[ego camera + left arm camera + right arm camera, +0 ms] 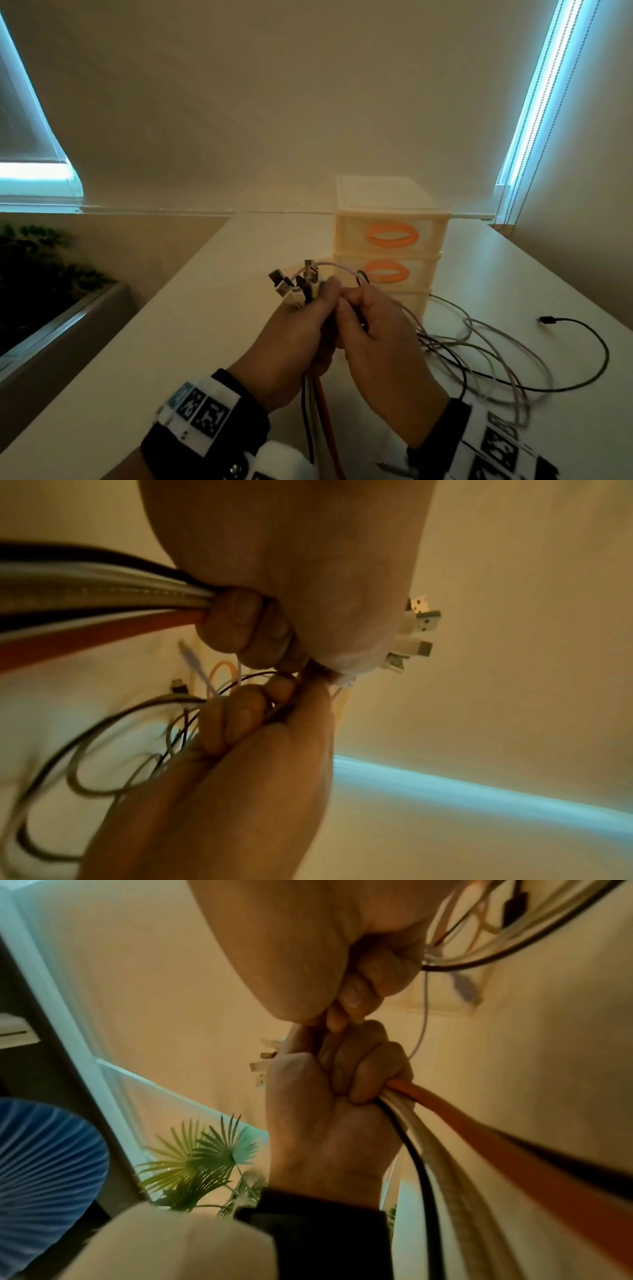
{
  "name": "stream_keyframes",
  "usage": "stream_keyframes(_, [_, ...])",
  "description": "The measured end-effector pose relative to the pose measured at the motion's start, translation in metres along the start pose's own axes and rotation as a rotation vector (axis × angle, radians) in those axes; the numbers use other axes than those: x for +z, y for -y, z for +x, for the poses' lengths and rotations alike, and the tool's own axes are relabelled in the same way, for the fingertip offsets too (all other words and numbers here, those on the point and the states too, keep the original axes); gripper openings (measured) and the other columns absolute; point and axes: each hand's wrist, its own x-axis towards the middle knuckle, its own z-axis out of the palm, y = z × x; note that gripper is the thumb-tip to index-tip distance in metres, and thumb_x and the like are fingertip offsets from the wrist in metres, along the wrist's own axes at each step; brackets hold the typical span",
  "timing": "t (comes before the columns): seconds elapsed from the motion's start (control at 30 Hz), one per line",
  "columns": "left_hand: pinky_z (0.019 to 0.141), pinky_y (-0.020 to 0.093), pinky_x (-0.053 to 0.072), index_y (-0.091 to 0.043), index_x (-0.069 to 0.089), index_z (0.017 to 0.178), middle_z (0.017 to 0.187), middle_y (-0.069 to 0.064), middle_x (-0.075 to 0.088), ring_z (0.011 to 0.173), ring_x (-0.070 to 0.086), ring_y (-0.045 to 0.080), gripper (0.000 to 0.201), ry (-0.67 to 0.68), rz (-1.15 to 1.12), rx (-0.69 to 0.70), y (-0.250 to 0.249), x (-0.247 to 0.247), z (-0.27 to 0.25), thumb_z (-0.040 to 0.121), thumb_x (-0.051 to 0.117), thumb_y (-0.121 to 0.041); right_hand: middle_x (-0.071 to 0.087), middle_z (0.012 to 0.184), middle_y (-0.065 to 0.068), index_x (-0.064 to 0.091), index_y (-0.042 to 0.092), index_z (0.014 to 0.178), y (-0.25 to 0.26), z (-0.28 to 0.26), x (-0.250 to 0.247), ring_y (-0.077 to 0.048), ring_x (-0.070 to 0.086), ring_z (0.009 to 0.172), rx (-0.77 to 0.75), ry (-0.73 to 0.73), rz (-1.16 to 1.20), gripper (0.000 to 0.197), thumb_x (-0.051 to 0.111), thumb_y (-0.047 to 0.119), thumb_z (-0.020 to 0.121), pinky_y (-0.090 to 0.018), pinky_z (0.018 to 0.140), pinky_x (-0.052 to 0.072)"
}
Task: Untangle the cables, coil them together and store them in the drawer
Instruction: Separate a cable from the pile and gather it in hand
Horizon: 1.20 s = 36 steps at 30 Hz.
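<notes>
In the head view my left hand (305,322) grips a bundle of cables (317,407) in a fist above the table. Several USB plugs (294,284) stick out of its top. In the left wrist view its curled fingers (240,626) wrap an orange, a black and some pale cables (103,596). Pressed against it, my right hand (370,329) holds the thin cables just beside it, its fingers (377,969) curled round them. The rest of the cables lie in loose loops (496,356) on the table at right. Behind my hands stands a cream drawer unit (387,205) with orange handles, its drawers shut.
A black plug (548,320) ends one loose cable on the white table (171,342) at the right. The table's left edge drops to a planter with a green plant (41,274). Window blinds and a wall stand behind the drawer unit.
</notes>
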Motion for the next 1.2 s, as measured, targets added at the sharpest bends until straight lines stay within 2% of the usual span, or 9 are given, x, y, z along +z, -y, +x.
stream_keyframes(0.17, [0.043,0.021,0.012,-0.002,0.071,0.11,0.06,-0.001,0.017,0.05,0.009,0.013,0.051,-0.017,-0.141,-0.032,0.001,-0.013,0.007,0.104,0.046,-0.046,0.063,0.061,0.005,0.064,0.026,0.103,-0.003,0.003,-0.021,-0.006,0.054,0.054,0.169,0.291,0.101,0.011,0.055,0.021,0.102,-0.02,0.053,0.042])
stream_keyframes(0.3, [0.043,0.021,0.011,-0.005,0.074,0.096,0.061,-0.001,0.014,0.048,0.009,0.011,0.049,0.047,-0.097,-0.081,-0.005,-0.022,0.008,0.104,0.045,-0.044,0.075,0.087,-0.004,0.023,0.057,0.141,-0.009,0.004,-0.043,-0.003,0.052,0.048,0.269,0.331,0.141,0.07,0.063,0.019,0.097,-0.015,0.047,0.04])
stream_keyframes(0.37, [0.042,0.021,0.011,-0.005,0.072,0.086,0.06,-0.001,0.014,0.048,0.009,0.012,0.05,0.106,0.024,-0.13,-0.004,-0.022,0.006,0.103,0.047,-0.044,0.074,0.096,-0.011,0.031,0.048,0.141,-0.012,0.01,-0.051,-0.016,0.054,0.051,0.319,0.24,0.274,0.066,0.062,0.012,0.096,-0.024,0.047,0.044])
stream_keyframes(0.53, [0.044,0.025,0.01,-0.005,0.066,0.075,0.056,-0.001,0.013,0.045,0.01,0.012,0.054,0.287,0.063,-0.136,-0.008,-0.02,0.001,0.1,0.049,-0.05,0.065,0.091,-0.021,0.054,0.013,0.119,-0.018,0.016,-0.054,-0.033,0.065,0.065,0.472,0.193,0.541,0.034,0.065,0.022,0.089,-0.038,0.056,0.052])
stream_keyframes(0.77, [0.042,0.023,0.012,-0.004,0.064,0.073,0.057,0.002,0.004,0.043,0.009,0.012,0.055,0.505,-0.085,-0.158,-0.017,-0.036,-0.002,0.098,0.056,-0.052,0.055,0.072,-0.008,0.058,0.009,0.089,-0.01,0.026,-0.068,-0.021,0.06,0.06,0.653,0.1,1.08,0.027,0.051,0.033,0.1,-0.028,0.051,0.055])
stream_keyframes(0.87, [0.041,0.02,0.011,-0.004,0.062,0.079,0.054,-0.002,0.009,0.042,0.008,0.01,0.053,0.278,-0.344,-0.011,-0.015,-0.026,0.004,0.103,0.047,-0.049,0.062,0.072,-0.015,0.062,0.005,0.082,-0.008,0.021,-0.069,-0.028,0.064,0.064,0.599,0.2,0.773,0.04,0.05,0.041,0.097,-0.034,0.055,0.054])
stream_keyframes(1.0, [0.044,0.025,0.009,-0.005,0.066,0.088,0.061,0.0,0.01,0.046,0.007,0.011,0.051,0.087,-0.31,0.073,-0.011,-0.017,0.004,0.103,0.042,-0.048,0.075,0.082,-0.015,0.067,-0.002,0.086,0.007,0.005,-0.056,-0.031,0.072,0.075,0.33,0.481,0.226,0.053,0.053,0.049,0.087,-0.037,0.068,0.059])
stream_keyframes(1.1, [0.045,0.027,0.009,-0.006,0.07,0.098,0.064,0.002,0.01,0.051,0.006,0.014,0.051,0.043,-0.258,0.065,-0.007,-0.016,0.005,0.103,0.043,-0.049,0.076,0.086,-0.006,0.074,0.018,0.089,0.015,-0.001,-0.046,-0.02,0.072,0.077,0.162,0.541,0.109,0.034,0.054,0.044,0.091,-0.03,0.073,0.06])
stream_keyframes(1.2, [0.043,0.024,0.01,-0.005,0.069,0.098,0.063,0.001,0.008,0.049,0.006,0.012,0.05,0.033,-0.27,0.068,-0.008,-0.018,0.006,0.104,0.043,-0.048,0.067,0.065,-0.004,0.071,0.012,0.085,0.015,-0.003,-0.046,-0.018,0.06,0.057,0.291,0.714,0.162,0.039,0.05,0.043,0.096,-0.026,0.059,0.051])
